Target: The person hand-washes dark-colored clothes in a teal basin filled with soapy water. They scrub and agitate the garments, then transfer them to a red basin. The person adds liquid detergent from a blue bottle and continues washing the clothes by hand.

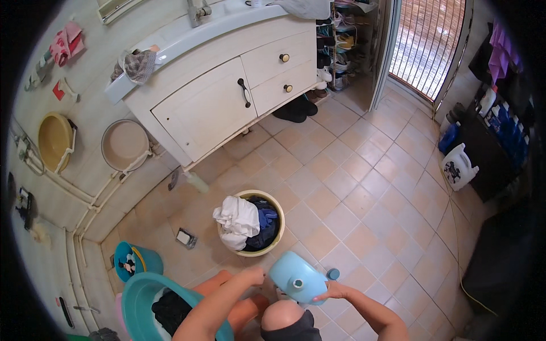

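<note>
A light blue plastic jug (287,269) is tilted beside my knee, its uncapped round neck facing up. My right hand (334,291) grips its right end, thumb on the side and the other fingers partly hidden. My left hand (256,276) is closed just left of the jug, apart from it; whatever it may hold is too small to make out. A round blue cap (333,274) lies near my right hand. Ahead of my hands stands a cream tub (280,238) with white cloth (236,219) and dark blue clothes (265,227) in it.
At the lower left, a teal basin (133,295) holds dark clothing, next to a small blue bucket (154,261). A soap box (185,237) lies on the tiles. The white vanity cabinet (210,108) stands ahead. A white jug (459,166) is at the right.
</note>
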Demonstrator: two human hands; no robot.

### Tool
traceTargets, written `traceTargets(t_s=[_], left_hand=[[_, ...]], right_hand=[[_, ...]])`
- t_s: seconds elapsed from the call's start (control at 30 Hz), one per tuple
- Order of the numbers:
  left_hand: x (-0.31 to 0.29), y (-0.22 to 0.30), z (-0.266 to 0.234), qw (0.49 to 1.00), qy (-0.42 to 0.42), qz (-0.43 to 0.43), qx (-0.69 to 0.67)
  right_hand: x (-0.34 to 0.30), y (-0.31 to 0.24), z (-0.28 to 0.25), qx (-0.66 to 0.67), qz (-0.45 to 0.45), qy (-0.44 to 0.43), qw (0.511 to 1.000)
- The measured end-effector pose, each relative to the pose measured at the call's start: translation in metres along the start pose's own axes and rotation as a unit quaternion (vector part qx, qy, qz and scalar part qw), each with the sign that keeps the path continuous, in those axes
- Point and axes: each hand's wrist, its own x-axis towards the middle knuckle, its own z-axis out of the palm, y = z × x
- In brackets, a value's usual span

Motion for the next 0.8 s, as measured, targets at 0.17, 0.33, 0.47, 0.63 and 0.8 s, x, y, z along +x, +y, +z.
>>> traceTargets(t_s=[0.17, 0.33, 0.47, 0.63, 0.8], left_hand=[[-0.010, 0.000, -0.008, 0.998, 0.056, 0.003, 0.011], [-0.011, 0.000, -0.007, 0.999, 0.022, -0.019, -0.026], [-0.008, 0.013, -0.017, 0.999, -0.031, -0.036, -0.017], [0.064, -0.021, 0.048, 0.967, -0.097, 0.005, -0.237], [0.035, 0.003, 0.019, 0.942, -0.110, 0.022, -0.317]], right_hand=[[0.025, 0.020, 0.008, 0.312, 0.059, 0.016, 0.948], [0.030, -0.010, 0.021, 0.350, -0.004, 0.105, 0.931], [0.068, -0.021, 0.016, 0.340, -0.046, 0.147, 0.928], [0.078, -0.082, 0.010, 0.327, 0.022, 0.045, 0.944], [0.086, -0.081, 0.021, 0.324, 0.002, 0.078, 0.943]])
